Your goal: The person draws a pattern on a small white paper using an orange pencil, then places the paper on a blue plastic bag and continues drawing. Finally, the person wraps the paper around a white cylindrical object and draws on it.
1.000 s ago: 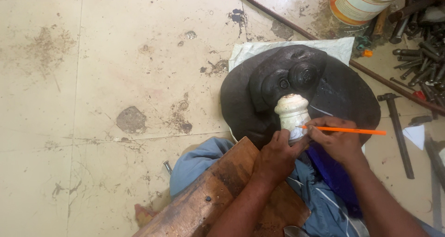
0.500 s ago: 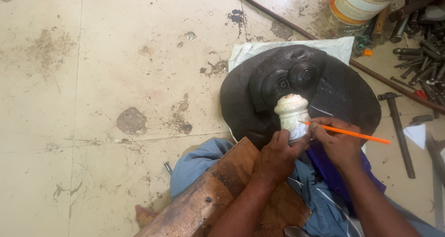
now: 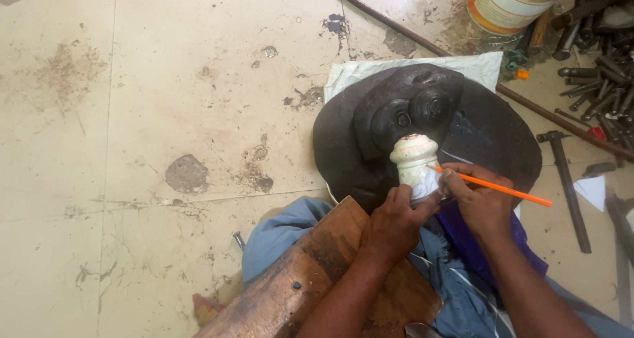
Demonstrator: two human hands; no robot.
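On the floor (image 3: pixel 165 100), near the right side, sits a big round black slab (image 3: pixel 489 140) with a lumpy black shape (image 3: pixel 403 107) on top of it. A white cloth (image 3: pixel 409 70) lies under its far edge. Just in front of the black shape stands a small white knob (image 3: pixel 413 159), upright, with a round top and rings around it. It is at the near edge of the slab, close to the person's lap.

The left hand (image 3: pixel 393 222) holds the knob from below. Its fingers are closed around the bottom part, with the thumb up against the side. The right hand (image 3: pixel 479 202) is just beside it, on the right. Its fingers are pinched tight on a thin orange stick (image 3: pixel 502 189). The near tip of the stick touches the right side of the knob, and the far end points out to the right.

A brown wood board (image 3: pixel 317 272) lies across the person's lap, over blue cloth (image 3: pixel 277 235). The left arm rests over the board. A bit of purple cloth (image 3: pixel 462 239) shows under the right hand.

At the top right corner stands an orange and white can (image 3: pixel 508 4). Next to it lies a pile of dark metal bolts (image 3: pixel 598 80). A hammer (image 3: pixel 568 179) lies on the floor to the right of the slab. A long thin rod (image 3: pixel 422 40) runs across the floor behind the slab
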